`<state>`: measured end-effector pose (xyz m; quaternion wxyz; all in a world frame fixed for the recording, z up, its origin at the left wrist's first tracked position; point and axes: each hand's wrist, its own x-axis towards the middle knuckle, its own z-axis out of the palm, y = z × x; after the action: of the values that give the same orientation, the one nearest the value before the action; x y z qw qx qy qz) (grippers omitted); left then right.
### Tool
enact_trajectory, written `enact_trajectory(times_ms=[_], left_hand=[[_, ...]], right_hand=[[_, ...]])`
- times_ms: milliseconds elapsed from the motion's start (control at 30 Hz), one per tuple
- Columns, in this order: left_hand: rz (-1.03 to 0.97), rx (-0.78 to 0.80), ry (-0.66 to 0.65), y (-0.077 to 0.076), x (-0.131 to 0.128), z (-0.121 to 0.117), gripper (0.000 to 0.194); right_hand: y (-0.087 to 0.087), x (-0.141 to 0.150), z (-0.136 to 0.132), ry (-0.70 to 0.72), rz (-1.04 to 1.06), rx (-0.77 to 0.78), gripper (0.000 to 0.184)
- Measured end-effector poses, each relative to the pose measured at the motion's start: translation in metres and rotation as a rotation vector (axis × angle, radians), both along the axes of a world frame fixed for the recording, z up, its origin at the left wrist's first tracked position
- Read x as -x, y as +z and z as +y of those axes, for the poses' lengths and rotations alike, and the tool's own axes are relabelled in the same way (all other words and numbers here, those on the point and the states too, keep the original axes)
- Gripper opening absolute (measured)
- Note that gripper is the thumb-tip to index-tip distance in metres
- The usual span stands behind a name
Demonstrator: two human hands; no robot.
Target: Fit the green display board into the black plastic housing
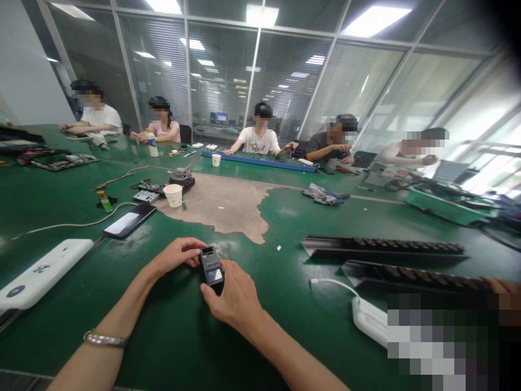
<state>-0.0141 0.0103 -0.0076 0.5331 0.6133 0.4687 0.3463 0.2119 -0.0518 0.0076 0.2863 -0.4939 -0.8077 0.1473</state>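
Lg green table [293, 285], glass partition [226, 89] w/ blinds [165, 62], rect. lights [378, 20], wht wall [22, 70] L

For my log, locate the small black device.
In the head view, the device is below and left of centre, in the right hand, left hand at its far end.

Our right hand [238, 290] forms the grip, thumb [210, 297] on its left side, fingers bent along its right. Our left hand [177, 256] sits beside the grip's far left, fingers [192, 243] curled, tips close against it. Our left forearm [132, 301] slants in from near left, our right forearm [288, 345] from near right.
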Motion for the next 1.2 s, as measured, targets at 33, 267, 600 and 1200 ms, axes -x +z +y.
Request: enact_trajectory(times_ms=[33,267,600,1200], left_hand=[[-0.001,0.0,0.009,-0.001,0.0,0.0,0.039],[-0.051,0.012,0.111,-0.007,0.002,0.002,0.046],[0.059,0.118,0.068,0.009,-0.003,-0.006,0.043],[0.113,0.102,-0.006,0.004,-0.009,-0.005,0.039]], right_hand=[[0.0,0.001,0.0,0.0,0.0,0.006,0.037],[0.018,0.0,0.003,-0.007,0.122,-0.033,0.03],[0.037,-0.049,0.034,-0.207,-0.099,0.07,0.027],[0.027,-0.061,0.046,-0.169,-0.23,0.148,0.021]])
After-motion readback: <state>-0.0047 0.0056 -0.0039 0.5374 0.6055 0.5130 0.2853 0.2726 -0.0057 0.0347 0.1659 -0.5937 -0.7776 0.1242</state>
